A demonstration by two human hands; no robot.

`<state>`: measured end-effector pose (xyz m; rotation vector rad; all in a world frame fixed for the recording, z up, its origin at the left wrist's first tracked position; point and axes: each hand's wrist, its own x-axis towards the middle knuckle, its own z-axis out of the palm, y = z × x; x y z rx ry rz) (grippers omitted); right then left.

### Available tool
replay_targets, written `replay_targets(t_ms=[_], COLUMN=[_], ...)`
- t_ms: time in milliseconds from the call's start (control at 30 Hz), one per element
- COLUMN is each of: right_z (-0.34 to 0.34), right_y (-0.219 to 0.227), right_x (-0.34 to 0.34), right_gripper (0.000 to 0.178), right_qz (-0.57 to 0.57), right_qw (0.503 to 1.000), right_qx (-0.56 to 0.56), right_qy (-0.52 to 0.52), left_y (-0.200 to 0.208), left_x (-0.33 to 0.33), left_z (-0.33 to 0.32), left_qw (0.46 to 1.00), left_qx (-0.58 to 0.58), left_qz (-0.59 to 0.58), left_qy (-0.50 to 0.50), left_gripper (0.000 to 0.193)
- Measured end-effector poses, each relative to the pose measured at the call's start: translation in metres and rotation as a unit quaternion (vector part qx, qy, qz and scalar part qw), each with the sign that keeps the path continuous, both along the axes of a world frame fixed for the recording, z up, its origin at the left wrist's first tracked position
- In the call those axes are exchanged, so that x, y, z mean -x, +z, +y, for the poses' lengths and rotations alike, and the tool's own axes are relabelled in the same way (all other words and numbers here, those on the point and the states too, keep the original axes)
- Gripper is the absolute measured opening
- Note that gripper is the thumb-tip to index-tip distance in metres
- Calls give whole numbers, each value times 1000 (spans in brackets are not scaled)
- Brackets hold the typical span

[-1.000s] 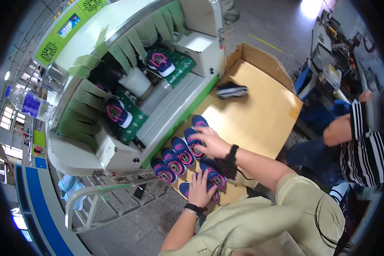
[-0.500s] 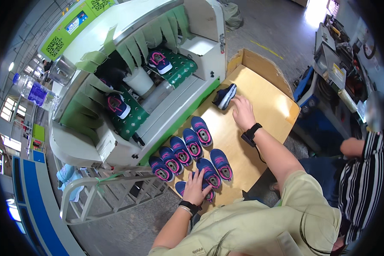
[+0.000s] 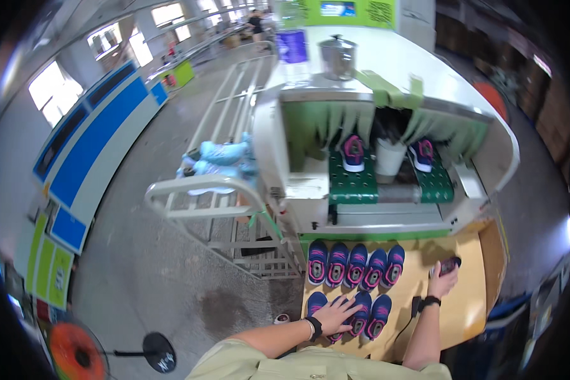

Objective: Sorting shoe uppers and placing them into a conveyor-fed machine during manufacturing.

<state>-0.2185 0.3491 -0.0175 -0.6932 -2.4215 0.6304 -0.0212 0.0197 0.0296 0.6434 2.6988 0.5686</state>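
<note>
Navy sneakers with pink laces and trim stand in two rows on a tan tabletop (image 3: 418, 329). The back row (image 3: 355, 266) holds several, side by side, with their collars toward me. Over the front row, my left hand (image 3: 335, 315) lies with fingers spread, covering part of a sneaker and touching the one beside it (image 3: 360, 310). Apart from the rows at the right, my right hand (image 3: 445, 284) has its fingers round a dark sneaker (image 3: 449, 264). That sneaker's pale sole edge faces left; the hand hides part of it.
Behind the table stands a white machine (image 3: 399, 57) with hanging green strips and two green belts, a sneaker on each. At left are a metal rack (image 3: 202, 187) carrying light-blue shoes (image 3: 225, 153), an orange fan (image 3: 76, 354) and a blue-and-white cabinet (image 3: 101, 126).
The view has swung left, bringing the rack and fan further into the picture. My right hand has gone from beside the dark sneaker to gripping it. My left hand stays over the front row.
</note>
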Motion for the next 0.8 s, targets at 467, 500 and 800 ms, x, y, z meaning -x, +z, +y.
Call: replay_targets(t_ms=[467, 500, 800], right_z=[15, 15, 92], right_y=[-70, -64, -77], right_x=[-62, -58, 52], right_gripper=[71, 74, 73], right_qz=[-101, -47, -23], right_qw=[975, 979, 991], right_qx=[91, 48, 48], right_qy=[175, 191, 119], left_y=[-5, -9, -4], left_x=[6, 4, -1], left_z=[1, 0, 8], left_qw=[1000, 1000, 999], left_qx=[-6, -6, -22], left_qz=[-11, -4, 24], left_qy=[4, 11, -12], left_gripper=[79, 79, 77])
